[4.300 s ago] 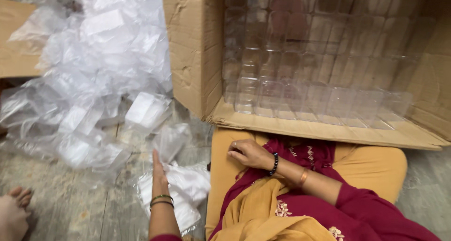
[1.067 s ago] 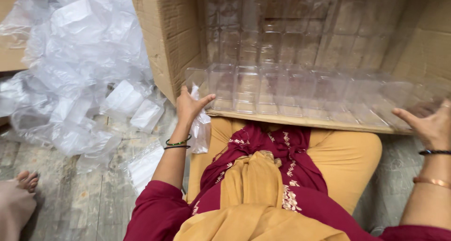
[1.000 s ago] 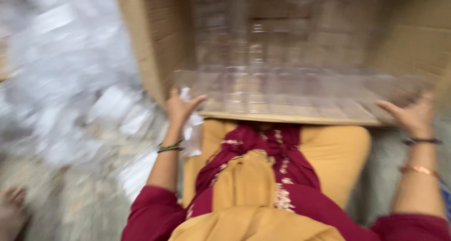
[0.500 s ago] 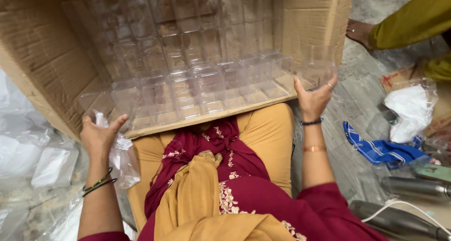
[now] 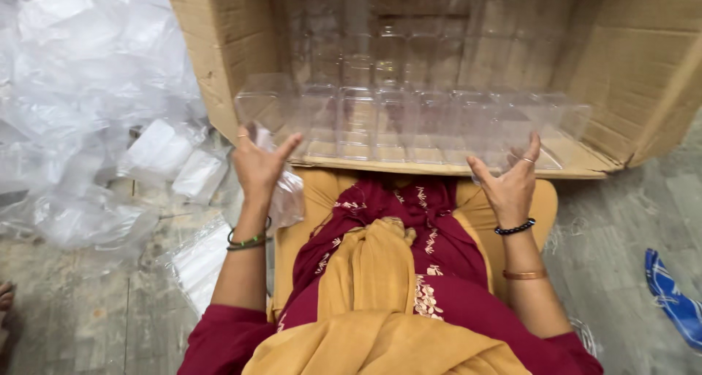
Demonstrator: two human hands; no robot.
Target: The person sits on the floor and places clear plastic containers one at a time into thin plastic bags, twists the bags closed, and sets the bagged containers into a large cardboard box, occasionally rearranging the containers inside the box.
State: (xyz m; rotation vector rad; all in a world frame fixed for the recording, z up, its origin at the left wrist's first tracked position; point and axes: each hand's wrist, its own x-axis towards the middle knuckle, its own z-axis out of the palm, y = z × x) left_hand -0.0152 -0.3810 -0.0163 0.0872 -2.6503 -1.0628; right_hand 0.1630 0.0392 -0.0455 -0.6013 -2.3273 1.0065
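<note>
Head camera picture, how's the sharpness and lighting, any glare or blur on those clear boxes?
Head view: sharp, with soft even light and no hard shadows. The clear plastic boxes show faint pale reflections, so their edges blend into the cardboard carton. Left hand and right hand are crisp, without motion blur. The plastic bag pile looks bright and slightly washed out.

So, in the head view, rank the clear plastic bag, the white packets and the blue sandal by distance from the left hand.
From the left hand:
1. Clear plastic bag, against the palm.
2. White packets, on the floor to its left.
3. Blue sandal, far right edge.
</note>
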